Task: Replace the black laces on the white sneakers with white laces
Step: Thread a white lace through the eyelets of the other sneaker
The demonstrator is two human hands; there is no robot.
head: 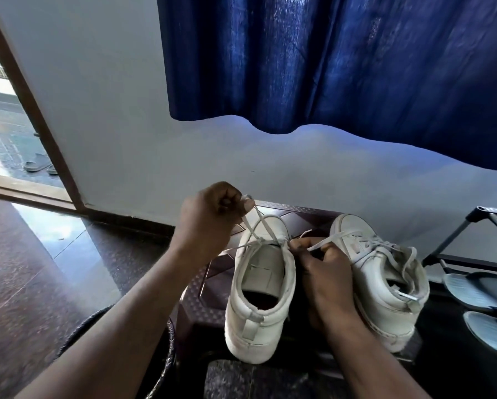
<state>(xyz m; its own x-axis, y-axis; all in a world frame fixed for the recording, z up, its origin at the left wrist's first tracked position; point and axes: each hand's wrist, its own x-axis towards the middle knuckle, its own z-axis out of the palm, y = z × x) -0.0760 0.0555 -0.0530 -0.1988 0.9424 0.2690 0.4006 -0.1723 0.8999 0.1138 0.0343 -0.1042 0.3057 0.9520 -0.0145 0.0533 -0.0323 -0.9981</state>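
**A:** Where do the shoes stand?

**B:** The 2 white leather sneakers sit side by side on the dark maroon patterned plastic stool (201,286), toes toward the far wall. The right sneaker (385,283) already looks threaded in white. The left sneaker (258,286) is the 1 being worked on. I see no black lace anywhere.

**A:** And the hands?

**B:** The left hand (209,220) is raised over the toe, thumb and curled fingers pinching a loop of the thin flat white lace (267,226), which runs taut down to the far eyelets. The right hand (325,272) sits low between the 2 shoes, its fingers curled and nipping a strand at the left sneaker's right edge. A strand also runs on toward the right sneaker. I cannot tell which shoe it belongs to.

**A:** What might go wrong?

**B:** As far as I can see, neither hand holds the shoe's body. A hard upward tug from the left hand could lift or drag it, and its heel looks close to the stool's near edge. An uneven pull could also draw 1 end back out of its eyelet. And with the 2 shoes near each other, the loose strands could snag together.
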